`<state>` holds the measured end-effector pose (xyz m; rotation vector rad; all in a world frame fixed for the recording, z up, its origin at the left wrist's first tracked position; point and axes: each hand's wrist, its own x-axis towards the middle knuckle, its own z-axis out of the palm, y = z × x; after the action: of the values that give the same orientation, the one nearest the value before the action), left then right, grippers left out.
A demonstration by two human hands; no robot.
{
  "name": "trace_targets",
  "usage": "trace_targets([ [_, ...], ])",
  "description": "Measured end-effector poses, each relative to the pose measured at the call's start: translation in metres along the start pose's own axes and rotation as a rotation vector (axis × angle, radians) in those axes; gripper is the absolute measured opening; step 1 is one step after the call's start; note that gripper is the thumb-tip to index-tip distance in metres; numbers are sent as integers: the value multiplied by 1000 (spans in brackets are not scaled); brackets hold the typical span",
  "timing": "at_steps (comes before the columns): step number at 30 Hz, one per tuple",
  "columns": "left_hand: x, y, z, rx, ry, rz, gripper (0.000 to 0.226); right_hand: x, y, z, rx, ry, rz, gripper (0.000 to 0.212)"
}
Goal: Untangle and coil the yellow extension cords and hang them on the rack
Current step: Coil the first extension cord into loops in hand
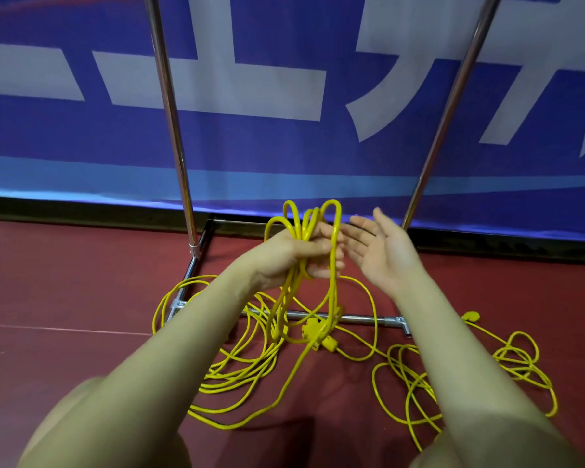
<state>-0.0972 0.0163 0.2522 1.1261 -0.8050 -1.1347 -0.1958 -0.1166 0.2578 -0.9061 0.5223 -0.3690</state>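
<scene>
The left hand [296, 253] is gripping a bunch of loops of yellow extension cord [303, 228], its fingers [321, 248] curling tightly round several strands so that the loop tops are standing up above the fist and the rest is hanging down toward the floor. The right hand [379, 251] is hovering just beside it, palm turned inward and fingers straight and spread, holding nothing; its fingertips are lying close to the outermost loop, though whether they are touching it cannot be told. Below, the hanging strands are running into a loose pile of cord [237, 366] lying on the red floor [65, 292], draped over the base bar of the metal rack [358, 319]. A second tangle [466, 376] is lying to the right, well apart from the hands
</scene>
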Motion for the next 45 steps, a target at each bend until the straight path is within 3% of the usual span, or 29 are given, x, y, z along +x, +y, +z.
trace_targets([
  [3, 1, 9, -3, -238, 145, 102, 17, 1, 10, -2, -198, -57, 90, 41],
  [7, 3, 24, -16, -486, 366, 254, 18, -4, 17, 1, -461, -294, 175, 47],
  [10, 1, 28, -24, -554, 439, 308, 17, -7, 20, 2, -575, -413, 64, 25],
  [12, -1, 29, -27, -562, 451, 306, 16, -7, 22, 4, -607, -384, -52, 9],
  [15, -5, 30, -34, -502, 419, 231, 19, -6, 19, 7, -552, -262, -183, 16],
  [18, -9, 29, -38, -293, 413, 85, 23, -4, 9, 5, -463, -168, -244, 20],
  [24, -7, 15, -31, 29, 288, -42, 30, -2, -5, 1, -72, -133, -148, 21],
  [30, -1, -6, -14, -62, 149, -87, 25, -4, -12, 12, 342, -201, -148, 9],
  [41, 4, -25, 8, 109, -136, -129, 23, 9, -9, 10, 525, -80, -252, 24],
  [45, 5, -26, 10, 85, -147, -106, 26, 12, -10, 7, 473, -91, -283, 28],
])
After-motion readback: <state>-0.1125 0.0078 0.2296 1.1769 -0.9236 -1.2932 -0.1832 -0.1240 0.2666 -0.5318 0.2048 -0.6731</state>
